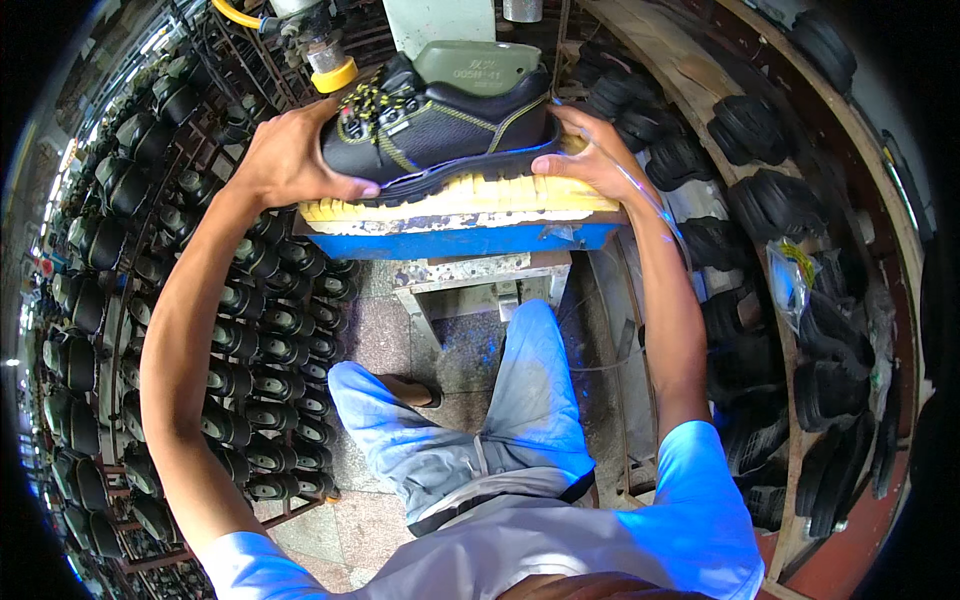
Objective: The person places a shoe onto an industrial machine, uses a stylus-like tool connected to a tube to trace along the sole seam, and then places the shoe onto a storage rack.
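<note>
A black safety shoe point(440, 138) with yellow stitching and black-and-yellow laces sits sole down on a yellow press pad point(470, 203). A green shoe last point(478, 68) stands up out of its ankle opening. My left hand point(285, 155) grips the toe end, its thumb along the edge of the black sole point(440, 178). Around the heel end my right hand point(598, 155) is closed, thumb against the sole's side. The pad rests on a blue block point(460, 241) above a worn metal stand.
A yellow-tipped press cylinder point(333, 75) hangs just above and left of the shoe's toe, with a pale machine column point(440, 22) behind. Racks of shoes on lasts point(265, 350) fill the left. Wooden shelves of black soles point(775, 203) line the right, with a plastic bag point(792, 280).
</note>
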`<state>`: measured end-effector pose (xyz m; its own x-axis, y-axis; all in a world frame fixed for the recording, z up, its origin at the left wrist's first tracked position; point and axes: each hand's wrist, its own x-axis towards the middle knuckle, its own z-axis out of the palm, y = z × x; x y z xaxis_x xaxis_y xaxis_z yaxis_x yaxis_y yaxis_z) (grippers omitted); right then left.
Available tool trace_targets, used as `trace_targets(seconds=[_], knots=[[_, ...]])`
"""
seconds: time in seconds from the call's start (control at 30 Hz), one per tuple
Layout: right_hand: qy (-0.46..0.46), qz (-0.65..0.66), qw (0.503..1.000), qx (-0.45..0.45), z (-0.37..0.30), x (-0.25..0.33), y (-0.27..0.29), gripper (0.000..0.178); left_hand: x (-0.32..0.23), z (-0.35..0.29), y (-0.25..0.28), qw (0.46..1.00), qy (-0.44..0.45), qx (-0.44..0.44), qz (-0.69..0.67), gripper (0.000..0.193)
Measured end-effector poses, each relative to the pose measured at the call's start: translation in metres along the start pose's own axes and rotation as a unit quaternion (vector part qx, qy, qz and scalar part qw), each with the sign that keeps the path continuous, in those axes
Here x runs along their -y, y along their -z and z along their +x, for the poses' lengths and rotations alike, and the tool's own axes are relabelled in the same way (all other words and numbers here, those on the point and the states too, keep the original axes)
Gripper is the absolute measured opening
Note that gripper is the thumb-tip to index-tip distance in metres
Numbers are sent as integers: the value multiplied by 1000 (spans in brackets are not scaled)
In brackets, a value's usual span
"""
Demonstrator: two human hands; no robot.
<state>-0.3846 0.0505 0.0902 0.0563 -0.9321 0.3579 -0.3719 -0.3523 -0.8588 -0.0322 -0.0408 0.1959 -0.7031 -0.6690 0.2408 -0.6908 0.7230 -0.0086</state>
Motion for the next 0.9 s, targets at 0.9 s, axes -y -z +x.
trace_targets(seconds=[0.9], knots=[[-28, -15, 999, 24, 17, -12, 2, 80, 59, -29, -19, 892, -28, 93, -442, 76]])
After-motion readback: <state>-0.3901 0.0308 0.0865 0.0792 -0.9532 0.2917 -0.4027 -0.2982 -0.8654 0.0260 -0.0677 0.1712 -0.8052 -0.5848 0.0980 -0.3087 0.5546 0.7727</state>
